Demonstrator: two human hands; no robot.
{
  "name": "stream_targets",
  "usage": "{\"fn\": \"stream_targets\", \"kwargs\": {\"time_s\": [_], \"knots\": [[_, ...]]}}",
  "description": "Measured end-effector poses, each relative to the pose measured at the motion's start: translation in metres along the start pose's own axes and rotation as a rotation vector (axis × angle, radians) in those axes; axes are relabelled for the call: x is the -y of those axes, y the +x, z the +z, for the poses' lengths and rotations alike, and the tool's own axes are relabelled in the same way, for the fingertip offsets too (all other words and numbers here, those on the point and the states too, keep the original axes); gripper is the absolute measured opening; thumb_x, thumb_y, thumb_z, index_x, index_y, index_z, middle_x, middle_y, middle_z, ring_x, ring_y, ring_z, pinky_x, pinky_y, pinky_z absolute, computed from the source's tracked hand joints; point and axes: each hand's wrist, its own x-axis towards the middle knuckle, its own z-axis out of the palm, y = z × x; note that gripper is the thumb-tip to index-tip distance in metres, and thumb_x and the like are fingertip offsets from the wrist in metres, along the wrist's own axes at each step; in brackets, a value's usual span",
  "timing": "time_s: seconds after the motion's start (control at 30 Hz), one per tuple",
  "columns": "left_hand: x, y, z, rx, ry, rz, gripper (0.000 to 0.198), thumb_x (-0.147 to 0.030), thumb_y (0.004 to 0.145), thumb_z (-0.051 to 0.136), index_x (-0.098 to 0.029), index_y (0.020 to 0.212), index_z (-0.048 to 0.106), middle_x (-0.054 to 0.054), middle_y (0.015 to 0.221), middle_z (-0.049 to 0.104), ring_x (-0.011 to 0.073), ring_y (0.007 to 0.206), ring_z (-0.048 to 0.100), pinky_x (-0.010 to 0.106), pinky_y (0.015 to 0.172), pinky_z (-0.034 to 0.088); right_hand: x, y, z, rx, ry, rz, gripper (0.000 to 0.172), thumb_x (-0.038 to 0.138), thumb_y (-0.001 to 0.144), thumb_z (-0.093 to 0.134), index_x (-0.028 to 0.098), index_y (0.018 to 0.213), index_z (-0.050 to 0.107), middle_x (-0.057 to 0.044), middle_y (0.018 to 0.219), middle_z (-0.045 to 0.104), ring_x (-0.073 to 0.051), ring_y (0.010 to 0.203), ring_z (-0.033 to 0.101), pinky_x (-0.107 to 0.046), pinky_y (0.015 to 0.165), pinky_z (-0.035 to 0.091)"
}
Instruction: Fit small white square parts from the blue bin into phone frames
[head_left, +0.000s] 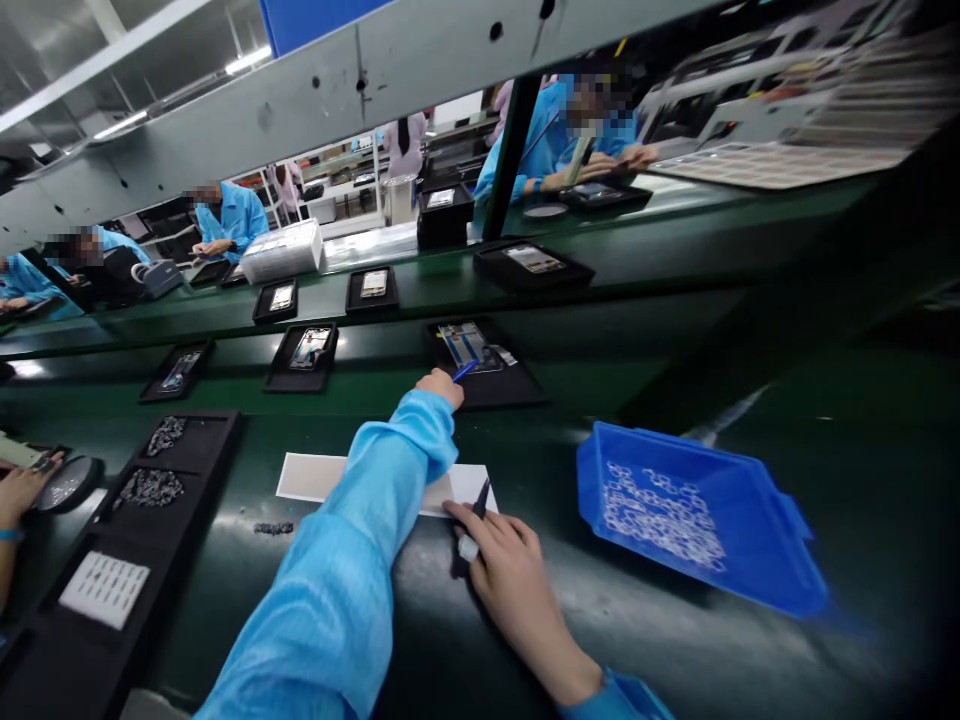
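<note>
The black tray (517,388) lies on the green counter (615,330) straight in front of the person, and an opened phone (466,345) lies in it. The blur makes the phone's inner parts hard to read. The left sleeve (360,560) covers the middle of a white sheet (311,476), and the frame cuts off the long parts tray (217,440) at the lower left. The heaps of small pieces in the parts tray are too fine to tell apart.

To the right, a blue bin (780,560) with pale small parts stands near the right hand, with a strip of bare counter between them. Dark open counter spreads beyond the bin. At the far left edge a co-worker's hand (19,490) shows beside a round dish (69,482).

The left hand (440,385) rests at the tray's near edge. Its fingers are curled together and pinch a blue tool (466,371), whose tip points at the phone. The right hand (510,575) lies on the counter at the sheet's right corner. Its fingers are pressed together around a black tool (478,500).
</note>
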Motion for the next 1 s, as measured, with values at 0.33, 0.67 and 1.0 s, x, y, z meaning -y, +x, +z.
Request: {"fn": "stream_targets", "kwargs": {"time_s": [0.33,0.67,1.0], "knots": [[0.089,-0.16,-0.066,-0.127,-0.126,0.161,0.033,-0.026,0.096,0.049,-0.014,0.125,0.059,0.005,0.103,0.069,0.0186,0.088,0.067,0.03,0.077,0.054,0.006,0.003,-0.003,-0.137,0.326,0.226,0.047,0.006,0.077,0.041,0.023,0.112,0.067,-0.007,0.099,0.071,-0.026,0.098,0.065,-0.048,0.1,0.045],[0.206,-0.378,0.037,-0.186,0.023,0.218,0.051,-0.023,0.092,0.046,-0.017,0.143,0.046,-0.008,0.055,0.057,0.0097,0.043,0.059,0.018,0.044,0.042,0.022,0.005,-0.019,-0.373,0.656,0.518,0.016,0.033,0.094,0.057,0.021,0.104,0.061,-0.009,0.101,0.072,-0.025,0.095,0.069,-0.041,0.087,0.053],[0.249,-0.305,0.001,-0.587,0.107,0.191,0.022,-0.032,0.094,0.059,-0.024,0.111,0.07,0.004,0.096,0.067,0.0147,0.077,0.069,0.021,0.065,0.053,0.04,0.002,-0.017,-0.078,0.359,0.225,0.018,0.03,0.096,0.056,0.023,0.11,0.066,-0.008,0.104,0.07,-0.028,0.098,0.064,-0.042,0.085,0.053]]}}
